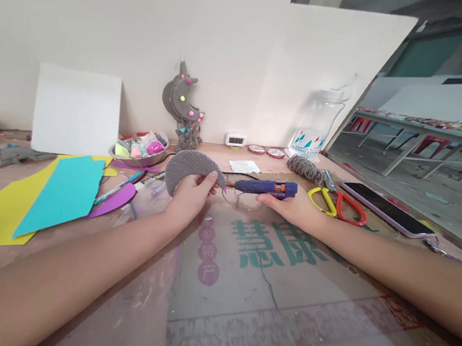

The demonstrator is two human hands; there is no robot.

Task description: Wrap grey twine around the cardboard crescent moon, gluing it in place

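My left hand is closed around the lower edge of a grey crescent wrapped in cord, holding it up off the table. A bit of purple shows at the crescent's right tip. In my right hand is a dark blue hot glue gun, pointing left. Its nozzle is close to the crescent's tip; whether they touch I cannot tell. A thin strand of grey cord hangs below the tip. Beneath both hands lies a clear printed plastic sheet.
Right of the glue gun are a bundle of grey cord, scissors with yellow and red handles, and a phone. Yellow and blue sheets lie left. Behind stand a bowl, a decorated moon ornament and a plastic jar.
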